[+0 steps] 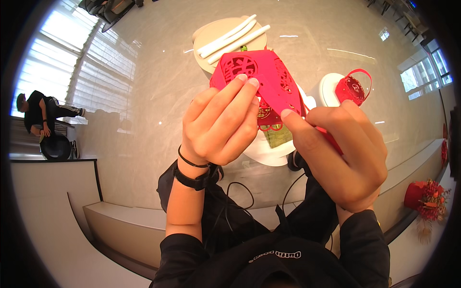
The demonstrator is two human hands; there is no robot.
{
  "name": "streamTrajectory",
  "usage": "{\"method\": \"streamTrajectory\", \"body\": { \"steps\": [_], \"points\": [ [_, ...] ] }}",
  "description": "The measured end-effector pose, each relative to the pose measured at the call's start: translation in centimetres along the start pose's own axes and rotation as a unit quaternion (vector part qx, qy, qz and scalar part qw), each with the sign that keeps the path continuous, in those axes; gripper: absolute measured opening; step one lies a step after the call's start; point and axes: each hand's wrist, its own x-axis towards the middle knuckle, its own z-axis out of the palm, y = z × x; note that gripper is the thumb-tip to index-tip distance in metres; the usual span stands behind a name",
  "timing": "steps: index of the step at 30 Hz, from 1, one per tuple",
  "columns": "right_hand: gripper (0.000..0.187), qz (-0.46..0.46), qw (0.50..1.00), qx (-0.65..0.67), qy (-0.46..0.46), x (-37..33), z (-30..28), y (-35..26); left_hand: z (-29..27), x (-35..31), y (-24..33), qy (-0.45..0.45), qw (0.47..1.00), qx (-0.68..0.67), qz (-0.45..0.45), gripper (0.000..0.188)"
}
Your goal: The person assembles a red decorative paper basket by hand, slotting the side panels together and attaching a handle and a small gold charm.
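While my right grip (pixel 343 151) clamps the red paper strip (pixel 273 93), its long axis slants up-left to my left grip (pixel 223 120), pinched where it overlaps the cut-paper lantern (pixel 264 61).

My left hand (pixel 218 120) could swing out leftward over the floor (pixel 153 72); straight ahead, the red lantern (pixel 269 66) blocks it, with white tubes (pixel 240 44) beyond. A smaller red lantern (pixel 350 90) obstructs the way past my right hand (pixel 345 151).
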Motion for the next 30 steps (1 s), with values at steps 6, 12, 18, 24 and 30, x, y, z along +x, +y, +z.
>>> {"method": "streamTrajectory", "body": {
  "steps": [6,12,18,24,30],
  "points": [
    [0.036,-0.005,1.000,-0.003,-0.009,0.1,-0.1,0.0,0.0,0.0,0.1,-0.012,1.000,0.003,-0.002,0.018],
    [0.035,-0.019,1.000,0.000,-0.018,0.0,-0.3,-0.2,0.1,0.0,0.1,0.014,1.000,0.011,-0.024,0.023],
    [0.034,0.005,0.998,0.008,-0.067,-0.2,-0.9,-0.8,0.2,0.3,0.5,0.017,0.999,0.024,-0.038,0.031],
    [0.043,0.021,0.996,0.064,-0.058,-0.4,-0.5,-0.8,0.6,-0.1,0.0,0.057,0.998,0.028,-0.030,0.022],
    [0.047,0.137,0.957,0.248,-0.070,2.0,-3.3,1.8,1.0,0.6,-0.5,-0.011,0.918,-0.180,-0.353,0.024]
  ]
}}
